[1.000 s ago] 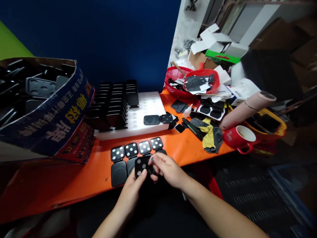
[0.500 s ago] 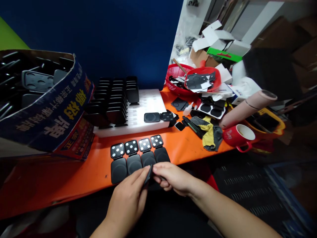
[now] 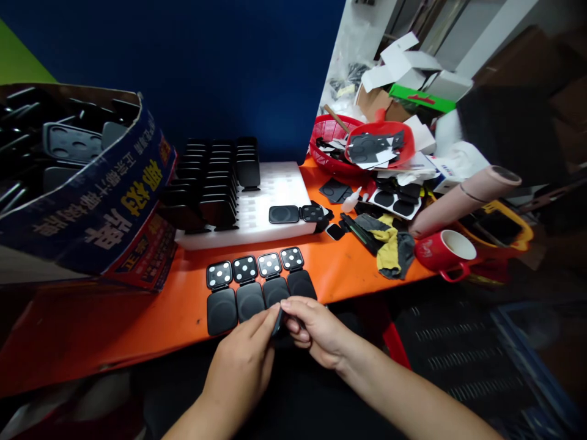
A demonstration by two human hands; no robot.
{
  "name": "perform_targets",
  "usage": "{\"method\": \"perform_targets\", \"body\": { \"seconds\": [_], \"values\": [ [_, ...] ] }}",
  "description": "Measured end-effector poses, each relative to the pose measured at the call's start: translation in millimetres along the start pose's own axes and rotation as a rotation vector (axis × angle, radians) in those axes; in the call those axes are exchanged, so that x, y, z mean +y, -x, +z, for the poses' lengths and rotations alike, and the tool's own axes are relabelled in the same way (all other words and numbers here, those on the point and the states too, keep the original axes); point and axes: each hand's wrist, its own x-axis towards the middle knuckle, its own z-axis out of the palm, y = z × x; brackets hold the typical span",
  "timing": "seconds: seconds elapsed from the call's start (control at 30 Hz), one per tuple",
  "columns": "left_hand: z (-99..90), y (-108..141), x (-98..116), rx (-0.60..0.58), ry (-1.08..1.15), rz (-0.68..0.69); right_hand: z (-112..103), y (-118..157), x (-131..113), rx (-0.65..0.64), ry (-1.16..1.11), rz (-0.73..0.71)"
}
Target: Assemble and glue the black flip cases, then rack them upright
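View: single head-worn camera, no second view to share ground.
Position: above and behind the orange table (image 3: 137, 318), at its near edge.
Facing: forward and down, toward the blue backdrop (image 3: 206, 61).
Nearness: close to the left hand (image 3: 241, 366) and right hand (image 3: 316, 330), both low centre; forearms enter from the bottom edge.
Reach: cardboard box (image 3: 92, 201) far left, red mug (image 3: 443, 252) right.
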Motion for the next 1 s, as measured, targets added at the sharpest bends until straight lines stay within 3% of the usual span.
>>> {"method": "perform_targets", "body": {
  "seconds": [0.13, 0.27, 0.33, 0.4, 0.47, 0.57, 0.67, 0.87, 1.0],
  "values": [
    [-0.2, -9, -2, 0.003, 0.317, -0.143, 1, 0, -2, -0.063, -0.044, -0.035],
    [-6.0, -19, -3, 0.106, 0.653, -0.567, 2, 4, -4, -0.147, -0.006, -0.023],
    [-7.6, -20, -3, 0.165, 0.7, -0.663, 3, 5, -3, -0.137, 0.032, 0.0],
    [-7.2, -16, -2, 0.193, 0.673, -0.597, 6, 6, -3, -0.111, 0.065, 0.026],
    [-5.4, -10, -1, 0.202, 0.592, -0.429, 7, 7, -3, -0.097, 0.108, 0.06],
    [-3.6, 0, 1, 0.19, 0.468, -0.166, 7, 10, -4, -0.136, 0.117, 0.135],
    [-5.1, 6, 4, 0.16, 0.409, -0.016, 3, 15, -5, -0.188, 0.03, 0.217],
    [-6.8, 9, 6, 0.153, 0.398, 0.044, -10, 18, -5, -0.243, -0.166, 0.354],
    [-3.1, 9, 8, 0.135, 0.415, 0.069, -17, 14, -4, -0.202, -0.306, 0.489]
  ]
}}
